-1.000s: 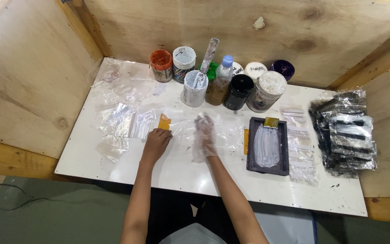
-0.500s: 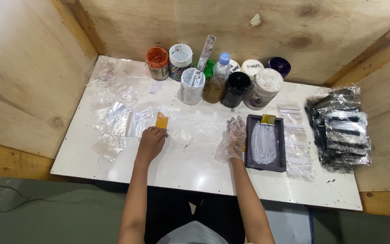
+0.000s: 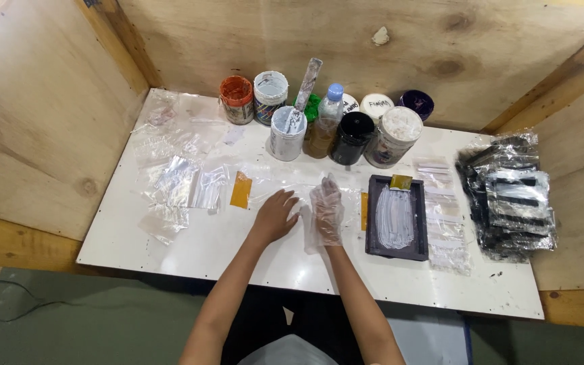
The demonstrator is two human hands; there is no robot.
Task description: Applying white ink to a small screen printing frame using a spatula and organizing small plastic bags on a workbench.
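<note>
My bare left hand (image 3: 275, 215) lies flat on the white table (image 3: 170, 250), fingers spread, over a clear plastic sheet (image 3: 285, 189). My right hand (image 3: 326, 211), in a thin clear plastic glove, rests right beside it with fingers pointing away from me. Neither hand grips anything. A small orange card (image 3: 240, 190) lies just left of my left hand. A black tray (image 3: 396, 217) smeared with white paste sits just right of my right hand, a small yellow-brown scraper (image 3: 401, 182) at its far edge.
Several paint jars (image 3: 393, 136), a plastic bottle (image 3: 326, 122) and a white jar with a stirring stick (image 3: 287, 132) line the back. Clear plastic bags (image 3: 177, 182) litter the left side. A stack of black packets (image 3: 512, 196) lies at right. Wooden walls (image 3: 49, 115) surround the table.
My right hand went out to the black tray and has come back to the middle, beside my left hand. My left hand slid right, away from the orange card.
</note>
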